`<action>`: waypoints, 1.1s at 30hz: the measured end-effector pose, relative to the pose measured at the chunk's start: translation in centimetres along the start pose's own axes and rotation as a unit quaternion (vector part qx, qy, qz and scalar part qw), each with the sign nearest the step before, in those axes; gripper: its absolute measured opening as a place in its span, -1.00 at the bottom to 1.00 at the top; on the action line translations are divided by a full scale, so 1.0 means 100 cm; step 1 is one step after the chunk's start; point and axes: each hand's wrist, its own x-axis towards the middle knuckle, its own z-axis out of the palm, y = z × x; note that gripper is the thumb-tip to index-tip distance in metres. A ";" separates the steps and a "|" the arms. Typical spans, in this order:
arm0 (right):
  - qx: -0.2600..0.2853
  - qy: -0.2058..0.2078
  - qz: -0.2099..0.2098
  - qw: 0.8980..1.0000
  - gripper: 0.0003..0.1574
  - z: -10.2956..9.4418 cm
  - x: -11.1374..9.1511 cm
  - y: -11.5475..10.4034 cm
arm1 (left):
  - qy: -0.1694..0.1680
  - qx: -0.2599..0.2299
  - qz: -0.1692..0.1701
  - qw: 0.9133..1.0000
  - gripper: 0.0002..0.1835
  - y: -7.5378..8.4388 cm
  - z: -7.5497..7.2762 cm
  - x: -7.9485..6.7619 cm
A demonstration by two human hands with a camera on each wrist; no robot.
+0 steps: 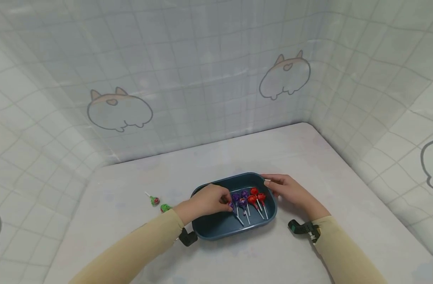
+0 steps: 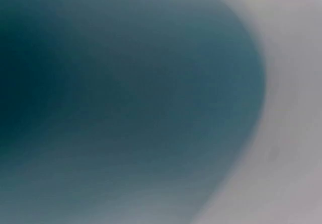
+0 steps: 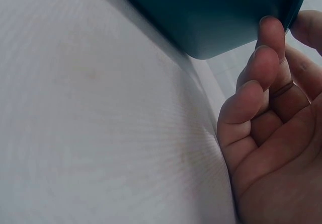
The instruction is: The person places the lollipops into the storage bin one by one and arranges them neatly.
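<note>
My left hand (image 1: 210, 200) reaches into a dark blue oblong basin (image 1: 223, 232) and pinches a purple-wrapped lollipop (image 1: 230, 205) between thumb and fingers; its white stick slants down to the right. Beside it lie more purple lollipops (image 1: 242, 202), and right of those are three red lollipops (image 1: 252, 198), sticks toward the near wall. At the basin's right end, my right hand (image 1: 290, 192) grips the rim with the thumb on top. In the right wrist view, curled fingers (image 3: 251, 103) meet the outside wall. The left wrist view shows only the blurred basin wall (image 2: 211, 83).
Two green-wrapped lollipops lie on the pale tabletop (image 1: 113, 221) left of the basin: one farther out (image 1: 154, 200), the other (image 1: 164, 208) partly behind the left forearm. Grid-patterned curtains (image 1: 202, 79) enclose the table at the back and sides.
</note>
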 end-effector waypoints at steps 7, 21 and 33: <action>-0.002 0.000 0.000 1.000 -0.40 0.001 0.001 0.002 | 0.025 0.006 0.001 1.000 -0.81 -0.002 0.005 0.001; -0.002 -0.001 -0.005 1.000 -0.43 0.000 0.001 0.001 | 0.024 0.000 0.000 1.000 -0.77 -0.001 0.009 0.002; -0.004 0.000 -0.007 1.000 -0.43 -0.001 0.000 0.001 | 0.022 -0.008 -0.010 1.000 -0.72 -0.003 0.007 -0.001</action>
